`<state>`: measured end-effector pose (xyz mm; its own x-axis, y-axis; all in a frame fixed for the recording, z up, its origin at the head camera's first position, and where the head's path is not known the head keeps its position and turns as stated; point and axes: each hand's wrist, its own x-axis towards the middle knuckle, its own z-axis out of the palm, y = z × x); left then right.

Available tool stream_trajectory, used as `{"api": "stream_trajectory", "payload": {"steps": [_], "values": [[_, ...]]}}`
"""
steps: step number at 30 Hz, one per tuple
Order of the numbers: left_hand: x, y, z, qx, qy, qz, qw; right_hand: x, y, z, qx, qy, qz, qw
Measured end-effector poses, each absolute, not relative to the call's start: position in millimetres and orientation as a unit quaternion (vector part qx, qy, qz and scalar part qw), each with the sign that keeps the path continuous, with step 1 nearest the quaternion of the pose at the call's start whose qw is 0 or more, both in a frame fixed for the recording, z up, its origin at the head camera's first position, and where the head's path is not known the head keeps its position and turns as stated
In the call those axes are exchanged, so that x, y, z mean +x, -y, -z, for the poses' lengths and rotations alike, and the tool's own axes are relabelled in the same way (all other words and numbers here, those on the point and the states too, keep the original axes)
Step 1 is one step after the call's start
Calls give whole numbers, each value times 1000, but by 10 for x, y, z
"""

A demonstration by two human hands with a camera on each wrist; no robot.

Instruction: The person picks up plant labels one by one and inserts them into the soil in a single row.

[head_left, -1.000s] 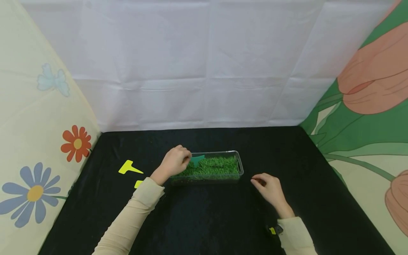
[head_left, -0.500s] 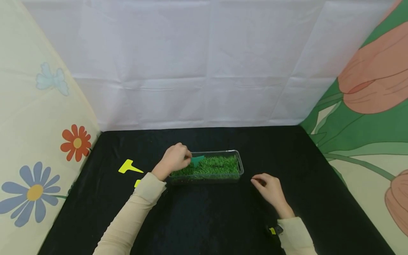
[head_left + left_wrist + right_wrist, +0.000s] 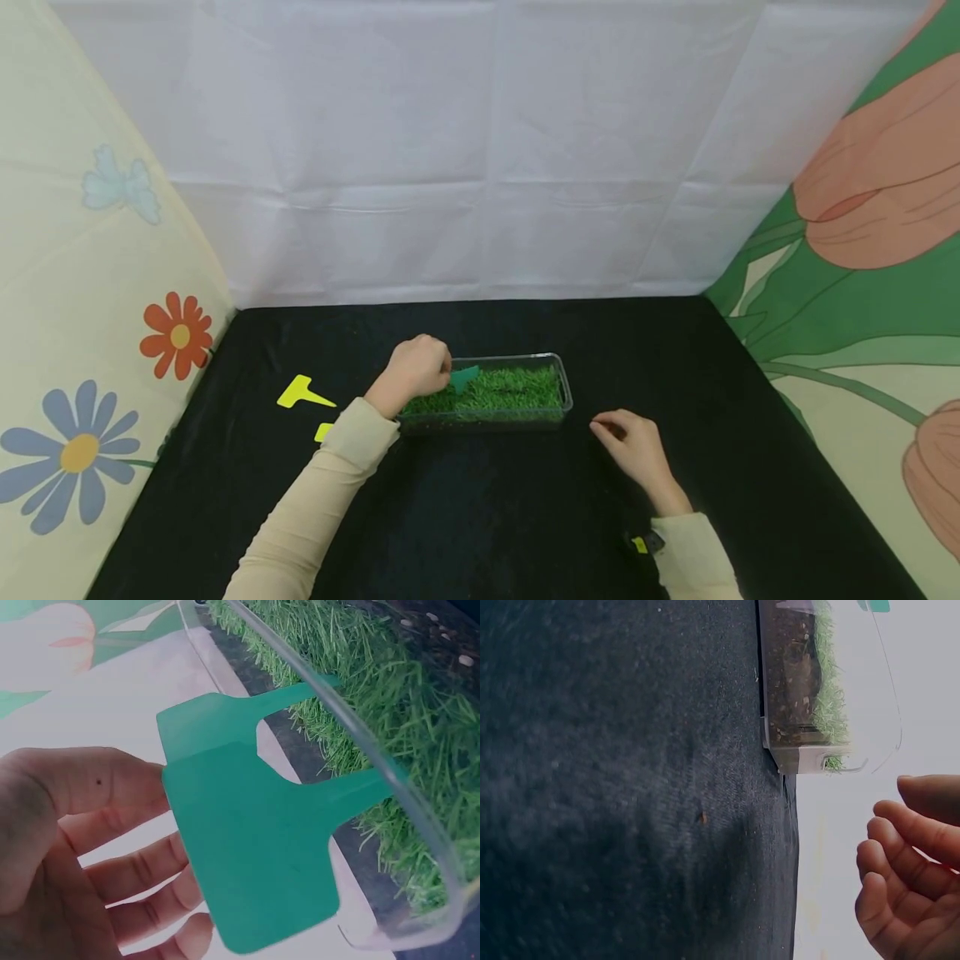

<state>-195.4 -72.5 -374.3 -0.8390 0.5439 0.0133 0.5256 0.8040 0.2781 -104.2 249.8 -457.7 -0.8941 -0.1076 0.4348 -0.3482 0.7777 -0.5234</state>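
Note:
A clear box (image 3: 558, 360) of green grass (image 3: 517, 390) sits mid-table. My left hand (image 3: 412, 367) is over its left end. In the left wrist view, thumb and fingers of that hand (image 3: 112, 847) pinch the side edge of a green T-shaped tag (image 3: 247, 847), its stem reaching down into the grass. A second green tag (image 3: 202, 724) stands partly behind it, also with its stem in the grass. My right hand (image 3: 633, 446) rests right of the box, fingers loosely curled, holding nothing; in the right wrist view the hand (image 3: 915, 877) is near the box corner (image 3: 802, 759).
A yellow T-shaped tag (image 3: 300, 392) lies on the black cloth (image 3: 480, 508) to the left, and part of another yellow piece (image 3: 322, 432) shows beside the left sleeve. A white sheet (image 3: 480, 167) hangs at the back, with flower-printed cloth (image 3: 45, 333) at both sides.
My left hand has shifted slightly up and over the box's left end, its wrist moving a little to the right. My right hand has stayed in place.

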Motion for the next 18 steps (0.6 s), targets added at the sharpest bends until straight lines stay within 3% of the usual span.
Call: {"api": "stream_trajectory", "payload": {"steps": [12,18], "values": [[-1915,659,3834,327,-937,-114,-42,-1058,-2494,4628,133,918,-312,207],[-1896,633,3855,325,-939,-102,-48,-1051,-2500,4633,130,920,-310,203]]}}
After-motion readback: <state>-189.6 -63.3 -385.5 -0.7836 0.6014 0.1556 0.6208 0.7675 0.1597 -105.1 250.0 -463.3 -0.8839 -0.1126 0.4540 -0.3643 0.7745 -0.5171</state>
